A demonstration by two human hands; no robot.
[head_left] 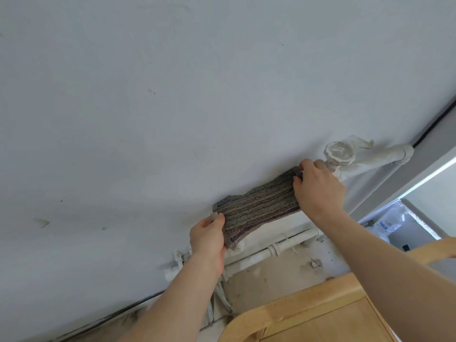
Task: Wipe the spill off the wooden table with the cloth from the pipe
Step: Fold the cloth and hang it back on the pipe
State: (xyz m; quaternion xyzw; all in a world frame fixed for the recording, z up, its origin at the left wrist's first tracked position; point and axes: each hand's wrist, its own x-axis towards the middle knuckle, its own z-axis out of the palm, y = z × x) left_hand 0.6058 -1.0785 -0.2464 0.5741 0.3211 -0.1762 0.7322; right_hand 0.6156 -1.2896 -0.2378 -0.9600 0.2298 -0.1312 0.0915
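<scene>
The cloth (256, 208) on the pipe (380, 161) looks soft and light (floppy too). The left hand (209, 236) and right hand (318, 191) each grip one end.

We list: one pale grey plastered wall (148, 95), lightly stained and chipped; one beige floor strip (271, 275) beneath, strewn with plaster crumbs; one black cable (434, 120) at the upper right; one grey door frame (407, 169), daylight beyond; one pale wooden furniture piece (320, 317) with a curved rail, lower right.
</scene>
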